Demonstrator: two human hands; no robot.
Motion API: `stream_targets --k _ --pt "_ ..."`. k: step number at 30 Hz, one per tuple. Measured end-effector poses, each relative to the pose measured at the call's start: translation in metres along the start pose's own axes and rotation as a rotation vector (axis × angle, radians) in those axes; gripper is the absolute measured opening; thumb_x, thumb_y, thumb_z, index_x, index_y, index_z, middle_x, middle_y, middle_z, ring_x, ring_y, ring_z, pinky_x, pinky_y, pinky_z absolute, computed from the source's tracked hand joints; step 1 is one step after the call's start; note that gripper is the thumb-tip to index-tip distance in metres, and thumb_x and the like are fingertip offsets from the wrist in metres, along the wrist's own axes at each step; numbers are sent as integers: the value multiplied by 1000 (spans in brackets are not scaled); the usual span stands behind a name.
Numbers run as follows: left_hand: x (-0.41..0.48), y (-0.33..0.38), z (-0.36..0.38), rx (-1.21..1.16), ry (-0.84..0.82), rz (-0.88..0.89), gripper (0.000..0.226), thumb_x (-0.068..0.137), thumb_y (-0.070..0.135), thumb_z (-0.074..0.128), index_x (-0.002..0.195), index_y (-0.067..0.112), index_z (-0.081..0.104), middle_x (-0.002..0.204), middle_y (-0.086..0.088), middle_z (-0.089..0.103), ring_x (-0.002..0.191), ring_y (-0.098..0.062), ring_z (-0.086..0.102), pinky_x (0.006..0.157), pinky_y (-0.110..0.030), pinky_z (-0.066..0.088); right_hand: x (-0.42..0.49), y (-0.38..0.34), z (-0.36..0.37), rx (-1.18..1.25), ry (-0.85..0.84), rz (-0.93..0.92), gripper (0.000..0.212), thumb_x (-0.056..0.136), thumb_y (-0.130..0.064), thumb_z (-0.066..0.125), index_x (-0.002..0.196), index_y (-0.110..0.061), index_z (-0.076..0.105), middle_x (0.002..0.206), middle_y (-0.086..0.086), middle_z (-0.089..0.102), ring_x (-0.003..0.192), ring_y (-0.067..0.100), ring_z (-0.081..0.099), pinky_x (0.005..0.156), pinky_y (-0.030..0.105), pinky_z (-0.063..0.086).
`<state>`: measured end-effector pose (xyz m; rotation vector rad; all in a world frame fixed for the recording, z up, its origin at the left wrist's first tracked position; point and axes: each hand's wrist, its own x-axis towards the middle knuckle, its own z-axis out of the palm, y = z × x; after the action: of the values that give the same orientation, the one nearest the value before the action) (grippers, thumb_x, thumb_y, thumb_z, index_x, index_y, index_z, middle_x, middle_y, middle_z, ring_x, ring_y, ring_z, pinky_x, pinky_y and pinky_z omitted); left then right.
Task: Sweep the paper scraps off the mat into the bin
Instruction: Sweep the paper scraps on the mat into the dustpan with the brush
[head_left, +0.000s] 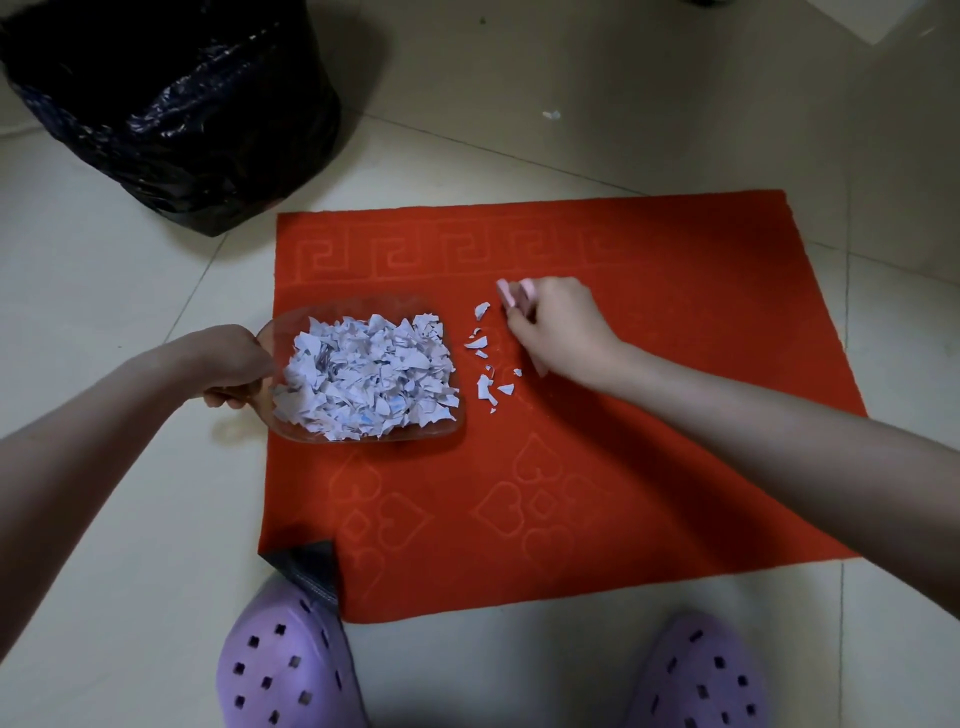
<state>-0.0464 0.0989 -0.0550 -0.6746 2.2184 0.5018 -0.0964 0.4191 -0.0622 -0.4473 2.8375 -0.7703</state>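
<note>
Sweeping looks nearly done: your right hand (558, 330) has its fingers curled tight round a small pink brush-like tool (511, 292). A few white paper scraps (485, 387) lie on the red embossed mat (675, 415) just left of those fingers, between them and the clear plastic dustpan (363, 440). Your left hand (234, 366) grips the pan's near end, fingers wrapped under it. The pan holds a heaped pile of scraps (369, 371). Next, I judge, brush the stragglers leftward into the pan, then carry it level to the black-bagged bin (171, 114), well beyond your left fingers; its contents are hidden.

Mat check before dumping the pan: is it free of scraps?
No, several loose scraps lie on the mat between the dustpan and the right hand.
</note>
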Motion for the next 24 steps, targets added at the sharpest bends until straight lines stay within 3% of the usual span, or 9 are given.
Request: stream_targets --k 3,6,11,14,17,19,21,24 --pt "0 3 5 -5 -17 20 30 85 2 46 55 1 50 49 -15 51 43 -22 37 45 -22 25 -10 -15 13 78 -23 -26 24 89 -14 53 67 -6 60 67 14 66 67 31 62 65 37 47" --pt "-1 10 10 3 -37 41 26 80 -1 45 56 0 52 50 -16 51 42 -23 39 43 -20 26 -20 -26 15 326 -14 -23 21 87 -13 52 95 -7 72 70 11 70 58 19 59 59 30 45" --pt "0 15 11 27 -58 66 22 78 -2 41 59 -1 52 64 -22 51 54 -26 40 43 -22 26 -25 -23 -14 441 190 -31 30 86 -10 59 114 -14 70 97 3 75 80 16 70 72 29 54" --pt "2 15 10 31 -55 69 23 78 -2 42 57 0 51 59 -20 50 52 -25 40 43 -22 26 -15 -4 -33 292 241 -20 31 86 -12 58 114 -14 70 106 4 73 93 14 69 78 24 50" --pt "4 16 9 35 -54 66 24 79 -2 41 57 -1 51 59 -20 50 51 -25 40 43 -22 26 1 17 -37 32 203 25 29 90 -30 50 106 -19 71 99 4 73 89 24 67 71 30 49" --pt "4 17 9 35 -51 70 23 79 -2 41 58 -1 50 58 -19 49 50 -24 39 43 -22 26 11 26 -38 -166 208 47 25 95 -34 48 99 -22 69 91 4 68 84 28 62 62 32 41" --pt "4 17 9 36 -50 74 23 79 -2 42 58 0 50 58 -19 49 49 -24 38 43 -22 26 20 28 -36 -283 159 66 24 96 -32 49 95 -19 69 89 7 66 84 33 60 62 31 32" --pt "5 17 8 32 -52 68 22 81 -1 42 62 -1 52 62 -20 51 48 -24 38 42 -22 26 23 21 -29 -325 21 31 23 94 -31 51 93 -18 70 90 10 69 88 36 62 63 32 34"
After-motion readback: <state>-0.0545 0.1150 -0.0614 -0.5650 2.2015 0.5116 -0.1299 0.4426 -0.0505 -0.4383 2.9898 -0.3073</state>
